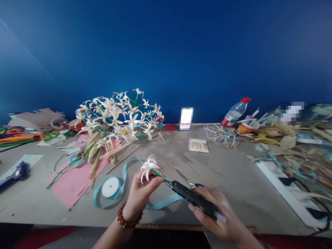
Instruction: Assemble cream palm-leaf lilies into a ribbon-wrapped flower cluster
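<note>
Between its thumb and fingers, my left hand (145, 186) pinches a white artificial flower (148, 166) by its green-wrapped stem. A black hot glue gun (194, 197) is gripped in my right hand (220, 211), with a pale glue stick poking out of its back end. The gun's nozzle meets or nearly meets the stem just beyond my left thumb. Light blue ribbon (166, 202) runs under both hands from a spool (111, 186) at the left. Scissors (190, 183) lie partly hidden behind the gun and my right hand.
A large bunch of white flowers (116, 114) stands on pink paper (67, 186) at the left, near a blue glue gun (18, 174). At the right are a power strip (282, 193), dried husks (285, 141) and a tilted bottle (234, 112). Thin sticks (194, 175) lie mid-table.
</note>
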Tool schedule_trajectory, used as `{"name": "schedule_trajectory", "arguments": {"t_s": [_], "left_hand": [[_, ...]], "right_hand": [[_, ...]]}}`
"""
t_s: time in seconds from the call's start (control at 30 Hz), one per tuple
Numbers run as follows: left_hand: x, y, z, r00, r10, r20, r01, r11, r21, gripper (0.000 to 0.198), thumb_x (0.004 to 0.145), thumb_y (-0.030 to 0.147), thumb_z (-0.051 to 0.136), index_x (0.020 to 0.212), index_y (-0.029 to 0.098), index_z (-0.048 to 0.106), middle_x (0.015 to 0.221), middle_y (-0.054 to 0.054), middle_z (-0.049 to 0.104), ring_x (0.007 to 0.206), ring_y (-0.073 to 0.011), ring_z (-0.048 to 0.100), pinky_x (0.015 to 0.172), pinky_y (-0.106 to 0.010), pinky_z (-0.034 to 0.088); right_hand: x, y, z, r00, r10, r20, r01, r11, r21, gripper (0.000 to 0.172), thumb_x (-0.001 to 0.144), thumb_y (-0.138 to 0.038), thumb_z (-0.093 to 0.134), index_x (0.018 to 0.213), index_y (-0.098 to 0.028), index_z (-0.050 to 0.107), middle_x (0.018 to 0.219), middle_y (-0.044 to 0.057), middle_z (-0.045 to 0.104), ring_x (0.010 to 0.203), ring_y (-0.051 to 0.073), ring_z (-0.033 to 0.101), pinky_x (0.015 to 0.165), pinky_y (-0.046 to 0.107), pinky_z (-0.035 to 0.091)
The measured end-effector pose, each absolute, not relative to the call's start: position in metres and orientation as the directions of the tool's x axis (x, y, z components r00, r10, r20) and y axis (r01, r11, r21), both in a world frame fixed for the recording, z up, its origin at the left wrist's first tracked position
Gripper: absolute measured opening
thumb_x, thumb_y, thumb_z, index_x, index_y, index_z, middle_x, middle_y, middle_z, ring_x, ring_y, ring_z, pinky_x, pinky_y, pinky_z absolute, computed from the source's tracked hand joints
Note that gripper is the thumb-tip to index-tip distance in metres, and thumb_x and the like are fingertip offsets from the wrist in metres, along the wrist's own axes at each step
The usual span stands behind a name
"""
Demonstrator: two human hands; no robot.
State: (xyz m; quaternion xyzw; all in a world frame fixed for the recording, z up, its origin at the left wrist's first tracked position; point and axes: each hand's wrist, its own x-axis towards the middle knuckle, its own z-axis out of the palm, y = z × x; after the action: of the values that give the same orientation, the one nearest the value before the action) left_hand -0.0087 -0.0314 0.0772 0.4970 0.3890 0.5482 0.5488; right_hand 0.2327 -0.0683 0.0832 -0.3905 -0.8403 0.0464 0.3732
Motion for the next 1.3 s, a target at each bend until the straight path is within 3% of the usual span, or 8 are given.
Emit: {"name": "schedule_trajectory", "arguments": {"t_s": [0.4,0.83,0.97,1.07,1.17,1.3], "left_hand": [[-0.008,-0.032,0.078,0.08,0.99,0.118,-0.216,-0.098,0.971,0.006,0.082,0.024,0.073,0.083,0.019,0.076,0.082,-0.004,0.07,0.079,-0.0168,0.061,0.077,-0.027,0.048],[-0.009,-0.033,0.077,0.087,0.989,0.119,-0.214,-0.098,0.972,0.009,0.082,0.026,0.072,0.083,0.018,0.077,0.082,-0.005,0.07,0.079,-0.018,0.061,0.076,-0.028,0.048],[-0.009,-0.032,0.077,0.078,0.988,0.13,-0.214,-0.111,0.971,0.01,0.082,0.026,0.073,0.083,0.017,0.076,0.081,-0.005,0.069,0.079,-0.0186,0.061,0.076,-0.028,0.048],[-0.01,-0.032,0.076,0.073,0.99,0.121,-0.218,-0.103,0.971,0.01,0.081,0.026,0.073,0.083,0.017,0.076,0.08,-0.006,0.069,0.079,-0.0191,0.061,0.074,-0.028,0.049],[-0.011,-0.032,0.074,0.075,0.99,0.119,-0.218,-0.1,0.971,0.01,0.082,0.025,0.072,0.083,0.016,0.076,0.08,-0.007,0.07,0.078,-0.0198,0.062,0.073,-0.029,0.049],[-0.011,-0.032,0.074,0.075,0.989,0.126,-0.205,-0.108,0.973,0.01,0.083,0.025,0.071,0.083,0.016,0.076,0.079,-0.007,0.07,0.078,-0.0201,0.062,0.074,-0.03,0.049]], "right_hand": [[0.227,-0.066,0.096,-0.435,0.689,0.58,0.617,0.697,-0.366,0.01,0.094,-0.026,0.046,0.1,-0.023,0.053,0.08,0.005,0.073,0.068,0.019,0.071,0.061,0.026,0.053],[0.226,-0.067,0.107,-0.461,0.7,0.545,0.617,0.694,-0.37,0.014,0.094,-0.028,0.043,0.094,-0.022,0.055,0.073,0.004,0.072,0.061,0.018,0.069,0.056,0.026,0.051],[0.238,-0.072,0.097,-0.418,0.702,0.577,0.617,0.685,-0.386,0.013,0.091,-0.027,0.05,0.099,-0.022,0.059,0.079,0.006,0.073,0.067,0.02,0.071,0.061,0.026,0.056],[0.249,-0.08,0.076,-0.275,0.785,0.556,0.616,0.588,-0.525,0.024,0.088,-0.03,0.06,0.111,-0.024,0.061,0.085,0.007,0.074,0.072,0.021,0.073,0.064,0.027,0.06],[0.253,-0.089,0.059,-0.078,0.908,0.411,0.473,0.397,-0.787,0.033,0.087,-0.037,0.065,0.117,-0.023,0.06,0.085,0.008,0.074,0.068,0.022,0.073,0.056,0.027,0.06],[0.253,-0.091,0.064,-0.062,0.972,0.226,0.279,0.234,-0.931,0.024,0.092,-0.041,0.058,0.091,-0.019,0.068,0.07,0.005,0.07,0.053,0.018,0.067,0.049,0.025,0.058]]}}
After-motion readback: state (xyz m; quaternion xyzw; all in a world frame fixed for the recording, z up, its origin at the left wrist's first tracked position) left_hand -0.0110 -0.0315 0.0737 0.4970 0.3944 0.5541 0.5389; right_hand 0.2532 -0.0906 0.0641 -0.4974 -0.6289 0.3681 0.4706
